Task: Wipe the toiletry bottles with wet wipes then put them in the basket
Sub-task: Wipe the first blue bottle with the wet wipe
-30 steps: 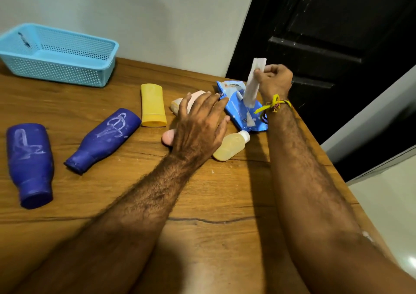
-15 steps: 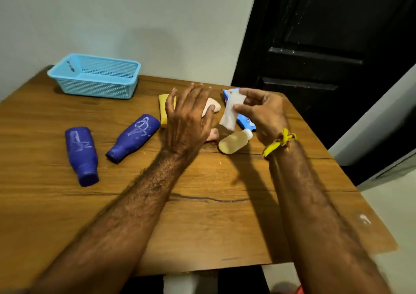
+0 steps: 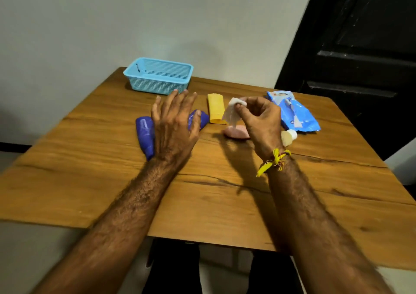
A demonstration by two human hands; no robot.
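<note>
Since a moment ago the left hand (image 3: pixel 174 125) has slid leftward, off the pink bottle (image 3: pixel 236 132) and over the two blue bottles (image 3: pixel 145 135), while the right hand (image 3: pixel 258 122) has brought the wipe (image 3: pixel 233 111) down and in, nearer the middle of the table (image 3: pixel 90 158). The whole scene also sits lower and farther off, as the head has lifted.

From the head view, the left hand hangs with fingers straight and slightly spread, palm down, gripping nothing; I cannot tell whether it touches the bottles beneath it or floats just above. It looks placed to pick one of them as the first to clean. The right hand is curled, thumb and forefinger pinching the white wipe by its top so the rest hangs loose over the pink bottle, probably held clear so it can open out before use. A yellow thread (image 3: pixel 273 161) is tied round that wrist.

Every bottle lies on its side on the wood: the blue pair under the left hand, a yellow one (image 3: pixel 216 109) just beyond, the pink one below the wipe, a small pale one (image 3: pixel 289 137) mostly hidden behind the right wrist. The wipes pack (image 3: pixel 295 113) lies at the right. The basket (image 3: pixel 158 76) stands at the far edge by the wall, well apart from the bottles, apparently with none in it.
</note>
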